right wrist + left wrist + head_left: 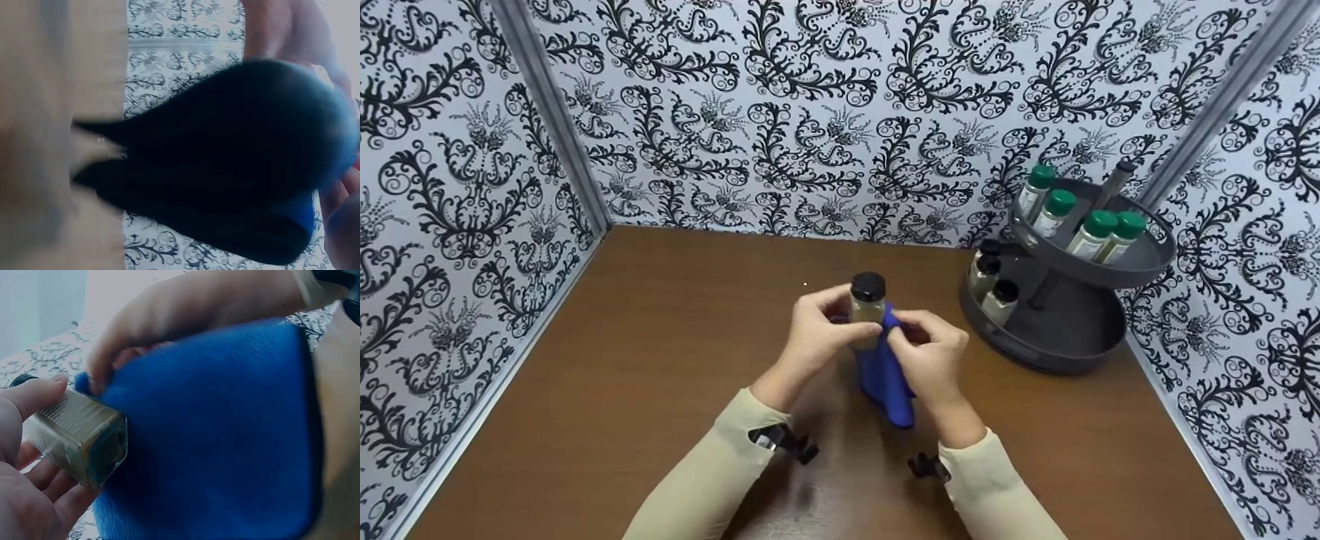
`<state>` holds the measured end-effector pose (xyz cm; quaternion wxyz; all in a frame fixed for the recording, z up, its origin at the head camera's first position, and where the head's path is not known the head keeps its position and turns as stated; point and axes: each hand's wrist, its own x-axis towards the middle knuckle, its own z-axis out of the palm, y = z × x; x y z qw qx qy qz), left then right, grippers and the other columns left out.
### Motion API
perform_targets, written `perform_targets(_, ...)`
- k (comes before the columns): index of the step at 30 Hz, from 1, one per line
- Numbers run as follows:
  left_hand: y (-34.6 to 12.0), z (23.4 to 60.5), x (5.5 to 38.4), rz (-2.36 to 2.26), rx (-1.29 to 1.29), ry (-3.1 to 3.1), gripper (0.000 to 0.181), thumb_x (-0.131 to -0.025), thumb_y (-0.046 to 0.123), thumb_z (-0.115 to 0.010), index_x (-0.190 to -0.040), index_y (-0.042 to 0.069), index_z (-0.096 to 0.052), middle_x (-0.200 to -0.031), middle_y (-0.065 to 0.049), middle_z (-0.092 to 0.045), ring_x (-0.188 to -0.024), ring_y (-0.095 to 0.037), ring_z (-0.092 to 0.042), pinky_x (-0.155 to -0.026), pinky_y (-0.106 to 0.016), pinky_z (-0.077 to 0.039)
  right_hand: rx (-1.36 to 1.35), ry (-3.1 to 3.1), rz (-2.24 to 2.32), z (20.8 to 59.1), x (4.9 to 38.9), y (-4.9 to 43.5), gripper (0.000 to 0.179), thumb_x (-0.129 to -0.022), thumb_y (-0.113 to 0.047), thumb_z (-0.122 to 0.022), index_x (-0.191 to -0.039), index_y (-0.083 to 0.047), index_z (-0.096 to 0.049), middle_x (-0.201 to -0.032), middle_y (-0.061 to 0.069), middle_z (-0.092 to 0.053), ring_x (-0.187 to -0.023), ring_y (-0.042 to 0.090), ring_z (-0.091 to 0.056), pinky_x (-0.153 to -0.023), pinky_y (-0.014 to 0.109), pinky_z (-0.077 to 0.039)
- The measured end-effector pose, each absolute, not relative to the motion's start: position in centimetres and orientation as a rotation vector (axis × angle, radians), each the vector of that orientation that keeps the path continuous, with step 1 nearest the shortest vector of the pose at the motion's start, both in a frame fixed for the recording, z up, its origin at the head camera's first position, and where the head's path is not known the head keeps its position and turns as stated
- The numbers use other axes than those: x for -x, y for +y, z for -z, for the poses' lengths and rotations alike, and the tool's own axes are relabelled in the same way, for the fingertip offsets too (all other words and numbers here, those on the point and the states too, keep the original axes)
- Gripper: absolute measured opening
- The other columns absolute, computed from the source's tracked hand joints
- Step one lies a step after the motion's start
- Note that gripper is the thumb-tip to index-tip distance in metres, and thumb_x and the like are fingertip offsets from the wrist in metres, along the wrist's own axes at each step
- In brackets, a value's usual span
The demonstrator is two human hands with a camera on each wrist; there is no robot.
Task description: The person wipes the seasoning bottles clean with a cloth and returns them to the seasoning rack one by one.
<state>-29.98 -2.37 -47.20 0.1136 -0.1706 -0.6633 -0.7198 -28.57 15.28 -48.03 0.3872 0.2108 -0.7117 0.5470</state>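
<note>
My left hand (819, 330) grips a square glass spice jar (868, 289) with a black lid, upright over the table in the head view. In the left wrist view the jar (79, 427) shows its base and greenish-brown contents, thumb on one side and fingers beneath. A blue cloth (885, 382) hangs from my right hand (934, 356), which pinches its upper part right beside the jar. The cloth (214, 433) spreads broad behind the jar in the left wrist view. From the right wrist the cloth (225, 146) looks dark and folded, covering most of the fingers.
A dark two-tier round rack (1050, 356) stands on the brown table (682, 322) at the right. Several green-capped jars (1091, 236) sit on its upper tier, and black-capped jars (1000, 301) on the lower. Patterned walls (810, 112) enclose the back and sides.
</note>
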Motion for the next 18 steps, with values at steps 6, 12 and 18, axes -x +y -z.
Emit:
perform_targets(6, -1.4, 48.3, 29.8, 2.120, 0.549, -2.010, 0.047, -0.074, 0.009, -0.095, -0.119, 0.009, -0.080, -0.097, -0.009, -0.080, -0.085, -0.015, -0.076, -0.080, -0.031, -0.064, -0.461, -1.738, -1.462, 47.3, 28.7, 16.0, 0.021, -0.075, 0.017, -0.076, -0.087, 0.002, -0.083, -0.079, 0.017, -0.079, -0.063, 0.002, -0.066, -0.059, 0.014, -0.054)
perform_targets(12, -1.1, 48.5, 29.7, 2.101, 0.592, -2.066, 0.048, -0.074, 0.013, -0.095, -0.121, 0.012, -0.081, -0.099, -0.008, -0.081, -0.083, -0.016, -0.076, -0.078, -0.032, -0.064, -0.431, -1.647, -1.585, 46.7, 28.5, 16.2, 0.018, -0.078, 0.019, -0.074, -0.089, 0.007, -0.081, -0.081, 0.009, -0.079, -0.066, 0.008, -0.070, -0.062, 0.017, -0.058)
perform_targets(18, -1.6, 48.0, 29.7, 1.991, 0.632, -2.101, 0.048, -0.073, 0.016, -0.097, -0.119, 0.016, -0.081, -0.097, -0.005, -0.081, -0.081, -0.015, -0.074, -0.075, -0.030, -0.063, -0.444, -1.605, -1.634, 46.7, 28.3, 16.0, 0.017, -0.082, 0.020, -0.071, -0.094, 0.011, -0.078, -0.087, -0.003, -0.080, -0.070, 0.006, -0.071, -0.064, 0.017, -0.059)
